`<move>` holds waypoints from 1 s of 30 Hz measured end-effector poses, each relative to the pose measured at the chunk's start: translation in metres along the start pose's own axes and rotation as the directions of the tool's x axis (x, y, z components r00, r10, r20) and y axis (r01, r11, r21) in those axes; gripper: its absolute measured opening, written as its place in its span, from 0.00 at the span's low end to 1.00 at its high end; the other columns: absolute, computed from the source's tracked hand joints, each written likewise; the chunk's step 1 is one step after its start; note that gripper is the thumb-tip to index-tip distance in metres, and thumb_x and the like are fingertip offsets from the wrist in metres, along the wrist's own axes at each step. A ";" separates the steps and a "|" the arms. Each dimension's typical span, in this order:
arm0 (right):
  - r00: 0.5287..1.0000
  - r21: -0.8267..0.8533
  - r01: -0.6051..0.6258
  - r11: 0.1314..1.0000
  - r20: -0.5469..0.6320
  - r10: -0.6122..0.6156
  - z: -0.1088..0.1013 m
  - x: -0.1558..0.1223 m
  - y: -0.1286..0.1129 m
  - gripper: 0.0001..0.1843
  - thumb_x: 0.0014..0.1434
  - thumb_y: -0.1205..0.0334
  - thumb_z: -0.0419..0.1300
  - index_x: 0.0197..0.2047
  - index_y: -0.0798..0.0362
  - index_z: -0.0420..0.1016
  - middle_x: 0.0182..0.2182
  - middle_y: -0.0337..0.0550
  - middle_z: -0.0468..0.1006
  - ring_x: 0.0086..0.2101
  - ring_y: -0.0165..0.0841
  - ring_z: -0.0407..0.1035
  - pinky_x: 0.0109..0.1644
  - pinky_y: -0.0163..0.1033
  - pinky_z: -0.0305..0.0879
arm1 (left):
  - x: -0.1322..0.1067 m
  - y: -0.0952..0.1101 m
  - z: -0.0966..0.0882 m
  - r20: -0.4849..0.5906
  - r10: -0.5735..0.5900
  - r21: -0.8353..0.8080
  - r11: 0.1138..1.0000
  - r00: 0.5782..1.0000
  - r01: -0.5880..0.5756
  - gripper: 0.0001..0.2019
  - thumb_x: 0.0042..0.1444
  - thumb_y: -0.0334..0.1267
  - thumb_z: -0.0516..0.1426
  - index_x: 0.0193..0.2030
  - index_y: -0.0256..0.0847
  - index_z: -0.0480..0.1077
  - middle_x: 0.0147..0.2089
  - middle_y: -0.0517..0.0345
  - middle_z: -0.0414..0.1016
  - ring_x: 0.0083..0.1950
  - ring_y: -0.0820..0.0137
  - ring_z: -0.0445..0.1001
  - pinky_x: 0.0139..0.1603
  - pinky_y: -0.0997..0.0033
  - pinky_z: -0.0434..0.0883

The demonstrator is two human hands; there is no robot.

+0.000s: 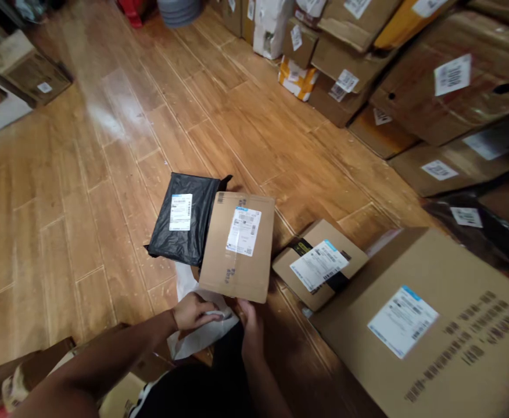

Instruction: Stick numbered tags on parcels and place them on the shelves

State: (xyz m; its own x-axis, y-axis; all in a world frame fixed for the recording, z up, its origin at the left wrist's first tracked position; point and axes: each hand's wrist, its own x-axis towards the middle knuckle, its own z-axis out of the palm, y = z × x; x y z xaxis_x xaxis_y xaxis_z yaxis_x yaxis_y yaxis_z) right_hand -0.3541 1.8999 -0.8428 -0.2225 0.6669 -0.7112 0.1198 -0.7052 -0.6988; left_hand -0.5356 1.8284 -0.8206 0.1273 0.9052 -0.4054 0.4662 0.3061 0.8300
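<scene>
At the lower right of the frame stands a large brown cardboard box [455, 261] with a white label, apart from both hands. Near the centre is a smaller rectangular brown cardboard box [261, 267], its labelled face toward the camera, and a flat black plastic parcel [200, 232] lies just beside its left edge. Below them, in the lower centre, is a crumpled white plastic sheet [193, 345].

The step in hand seems to be the handling of this sheet at the box's lower edge. I judge that the next move calls for a firm pinch on the plastic, with the box kept steady.

The left hand [192, 313] has its fingers curled and grasps the sheet, just below the box. The right hand [252, 334] has its fingertips at the box's lower edge; whether they grip it, I cannot tell.
</scene>
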 end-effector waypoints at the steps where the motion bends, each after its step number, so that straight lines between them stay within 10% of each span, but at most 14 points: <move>1: 0.992 0.009 -0.020 1.000 0.125 0.019 -0.004 -0.006 -0.004 0.28 0.51 0.40 0.61 0.44 0.55 0.80 0.45 0.52 0.81 0.47 0.45 0.74 0.49 0.45 0.71 | 0.002 0.005 0.000 -0.024 0.026 -0.027 0.999 0.999 -0.026 0.19 0.63 0.54 0.50 0.39 0.42 0.75 0.26 0.56 0.72 0.27 0.70 0.69 0.32 0.73 0.63; 3: 0.958 -0.003 -0.003 1.000 0.288 0.004 -0.011 -0.018 -0.012 0.28 0.49 0.45 0.65 0.49 0.52 0.78 0.50 0.50 0.79 0.51 0.45 0.72 0.55 0.45 0.69 | 0.009 0.018 0.001 -0.086 0.063 -0.097 0.993 0.994 -0.071 0.21 0.64 0.54 0.48 0.39 0.41 0.74 0.28 0.55 0.73 0.30 0.70 0.70 0.33 0.73 0.64; 9: 0.972 0.027 -0.053 0.998 0.229 0.046 -0.027 -0.024 -0.040 0.27 0.44 0.53 0.72 0.47 0.54 0.74 0.43 0.50 0.81 0.42 0.42 0.75 0.48 0.45 0.72 | 0.027 0.062 0.007 -0.297 -0.032 -0.325 0.943 0.954 -0.070 0.26 0.64 0.57 0.46 0.32 0.37 0.71 0.35 0.50 0.71 0.38 0.66 0.70 0.39 0.69 0.66; 18: 0.978 0.104 -0.100 0.989 0.195 0.079 -0.019 -0.019 -0.078 0.25 0.51 0.48 0.68 0.47 0.55 0.76 0.41 0.49 0.82 0.42 0.40 0.75 0.47 0.43 0.71 | 0.044 0.085 -0.003 -0.210 -0.376 -0.695 0.707 0.902 0.133 0.21 0.57 0.55 0.59 0.35 0.34 0.75 0.33 0.53 0.77 0.32 0.69 0.72 0.36 0.71 0.68; 30: 0.979 0.009 -0.071 0.997 0.194 0.068 -0.024 -0.014 -0.073 0.23 0.55 0.46 0.65 0.45 0.55 0.81 0.38 0.47 0.83 0.40 0.41 0.75 0.47 0.43 0.70 | 0.053 0.093 -0.011 -0.211 -0.463 -0.775 0.616 0.861 0.141 0.22 0.48 0.53 0.66 0.41 0.37 0.76 0.35 0.56 0.78 0.35 0.71 0.72 0.38 0.74 0.67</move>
State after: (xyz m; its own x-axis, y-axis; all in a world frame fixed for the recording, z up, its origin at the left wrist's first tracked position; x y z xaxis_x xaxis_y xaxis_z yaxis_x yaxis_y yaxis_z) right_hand -0.3359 1.9475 -0.7836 -0.3971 0.5581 -0.7286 0.1265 -0.7530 -0.6457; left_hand -0.4946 1.9082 -0.7604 -0.2907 0.6999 -0.6524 -0.3730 0.5450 0.7509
